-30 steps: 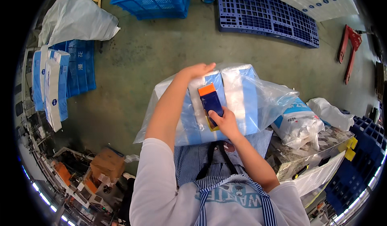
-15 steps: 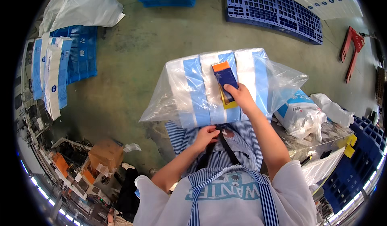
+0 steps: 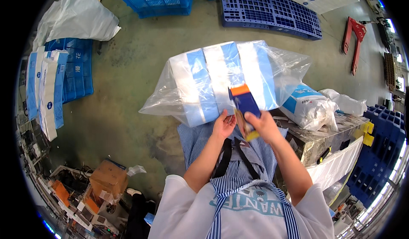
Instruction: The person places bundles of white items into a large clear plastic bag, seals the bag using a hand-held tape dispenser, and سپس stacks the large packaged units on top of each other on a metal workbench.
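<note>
My right hand (image 3: 263, 123) is closed on a flat, dark blue packet (image 3: 247, 105) with an orange top edge and a yellow lower end. Beside it, my left hand (image 3: 224, 125) has its fingers apart, palm partly turned up, at the near edge of the wrapped bundle and close to the packet. The bundle (image 3: 221, 75) is three white packs with light blue bands, side by side in a clear plastic bag (image 3: 287, 66). Loose film sticks out at both ends. What supports the bundle is hidden under it.
A stone-topped bench (image 3: 317, 143) at my right bears a white and blue sack (image 3: 306, 107). Ahead are a blue crate (image 3: 157, 0), a dark blue pallet (image 3: 272, 15) and a red pallet jack (image 3: 353, 43). Further packs (image 3: 53, 85) lean at the left, near a cardboard box (image 3: 108, 181).
My right hand has drawn the packet down toward me, to the bundle's near edge. My left hand has left the black apron straps and moved up beside the packet.
</note>
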Demonstrator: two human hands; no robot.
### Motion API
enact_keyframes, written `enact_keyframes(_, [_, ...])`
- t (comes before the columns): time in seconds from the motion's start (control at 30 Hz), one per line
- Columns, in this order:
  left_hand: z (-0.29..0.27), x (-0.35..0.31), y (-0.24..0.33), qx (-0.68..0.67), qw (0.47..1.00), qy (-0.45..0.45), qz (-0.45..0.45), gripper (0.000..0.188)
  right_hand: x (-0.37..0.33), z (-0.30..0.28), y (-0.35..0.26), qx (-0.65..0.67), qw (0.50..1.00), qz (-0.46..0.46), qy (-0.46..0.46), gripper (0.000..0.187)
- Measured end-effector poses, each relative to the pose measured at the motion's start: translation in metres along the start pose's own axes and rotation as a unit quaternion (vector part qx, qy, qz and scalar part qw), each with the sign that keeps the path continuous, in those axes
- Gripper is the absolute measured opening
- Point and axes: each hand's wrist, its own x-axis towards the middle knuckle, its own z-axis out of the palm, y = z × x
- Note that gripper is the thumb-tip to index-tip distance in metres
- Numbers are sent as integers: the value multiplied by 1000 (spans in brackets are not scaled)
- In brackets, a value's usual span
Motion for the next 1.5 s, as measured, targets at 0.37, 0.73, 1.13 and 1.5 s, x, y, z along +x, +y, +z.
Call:
enact_keyframes(0.37, [18,-23,6,129,990,63,16,44,-105,-21,218,37,996,80,8,38])
enact_keyframes(0.73, [29,-31,22,299,950,51,-74,65,33,-12,276,-47,996,70,28,41])
enact_keyframes(1.13, [-10,16,-3,18,996,-56,73,22,-39,-61,372,143,938,265,173,57])
enact_keyframes(1.5, [30,-62,39,453,884,-69,93,30,-84,-122,308,107,981,82,137,34])
